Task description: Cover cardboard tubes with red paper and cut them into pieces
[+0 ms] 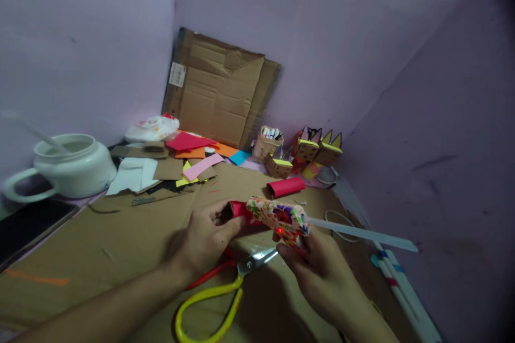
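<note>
My left hand [205, 236] is closed around a short tube wrapped in red paper [238, 209], held just above the brown cardboard mat [120, 241]. My right hand [317, 273] grips a floral-patterned glue gun [281, 218] by its handle; a small red light glows on its side. The gun's nozzle points left and meets the end of the red tube. A pale glue stick [362, 235] juts from the gun's back toward the right. Scissors with a yellow and a red handle [225, 289] lie on the mat under my hands.
A second red roll [286, 186] lies beyond. Coloured paper scraps [189, 155], small paper boxes with pointed ears [317, 147] and a cardboard sheet [219, 96] fill the back corner. A white pot [72, 166] and a dark flat device [28, 225] sit left; glue sticks [398, 284] right.
</note>
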Available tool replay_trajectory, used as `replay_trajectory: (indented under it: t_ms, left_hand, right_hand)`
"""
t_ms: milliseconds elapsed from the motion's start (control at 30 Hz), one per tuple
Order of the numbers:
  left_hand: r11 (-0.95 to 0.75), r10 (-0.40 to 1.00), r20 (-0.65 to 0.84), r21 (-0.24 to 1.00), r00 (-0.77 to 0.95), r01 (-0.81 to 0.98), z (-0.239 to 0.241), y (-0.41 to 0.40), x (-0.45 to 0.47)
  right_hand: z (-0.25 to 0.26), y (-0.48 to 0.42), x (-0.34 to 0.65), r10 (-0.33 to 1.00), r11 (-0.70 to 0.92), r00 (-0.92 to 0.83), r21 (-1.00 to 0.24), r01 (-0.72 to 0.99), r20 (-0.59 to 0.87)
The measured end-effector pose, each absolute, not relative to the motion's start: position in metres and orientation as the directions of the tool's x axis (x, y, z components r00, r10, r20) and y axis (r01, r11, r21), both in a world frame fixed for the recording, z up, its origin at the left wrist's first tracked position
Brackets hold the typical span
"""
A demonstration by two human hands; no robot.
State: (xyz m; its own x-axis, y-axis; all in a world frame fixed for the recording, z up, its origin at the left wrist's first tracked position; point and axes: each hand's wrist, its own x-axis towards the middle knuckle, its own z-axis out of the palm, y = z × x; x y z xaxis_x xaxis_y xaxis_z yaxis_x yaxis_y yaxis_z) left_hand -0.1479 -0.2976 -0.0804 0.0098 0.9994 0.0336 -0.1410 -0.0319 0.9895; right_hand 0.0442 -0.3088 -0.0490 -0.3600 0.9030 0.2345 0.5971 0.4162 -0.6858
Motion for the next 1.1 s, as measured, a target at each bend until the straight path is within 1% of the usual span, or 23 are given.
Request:
replay_trajectory:
  t_ms: [167,367,533,700,867,1000,1100]
  left_hand:
    - [-0.03,1.0,0.03,0.993,0.0,-0.114,-0.08,-0.298,-0.149]
    - [-0.005,1.0,0.004,0.997,-0.014,-0.083,-0.084,-0.298,-0.15]
    - [0.002,0.999,-0.002,1.0,-0.032,-0.022,-0.086,-0.297,-0.151]
    - [0.013,0.999,-0.015,0.999,-0.033,-0.048,-0.083,-0.296,-0.149]
    - [0.04,0.998,-0.044,0.996,-0.048,-0.078,-0.081,-0.297,-0.148]
    - [0.049,0.997,-0.054,0.995,-0.054,-0.087,-0.08,-0.297,-0.149]
    - [0.056,0.996,-0.061,0.995,-0.057,-0.086,-0.079,-0.297,-0.149]
  right_hand:
    - [-0.059,-0.307,0.051,0.949,0.306,-0.258,-0.711,0.633,0.178]
    - [-0.065,-0.308,0.061,0.973,0.225,-0.184,-0.73,0.645,0.137]
    - [-0.067,-0.307,0.064,0.979,0.2,-0.158,-0.746,0.635,0.127]
    - [-0.071,-0.304,0.068,0.978,0.207,-0.159,-0.754,0.623,0.137]
    - [-0.074,-0.302,0.075,0.988,0.157,-0.105,-0.742,0.651,0.118]
    - [-0.079,-0.302,0.08,0.989,0.149,-0.078,-0.776,0.612,0.129]
    - [-0.08,-0.302,0.081,0.989,0.141,-0.059,-0.779,0.612,0.132]
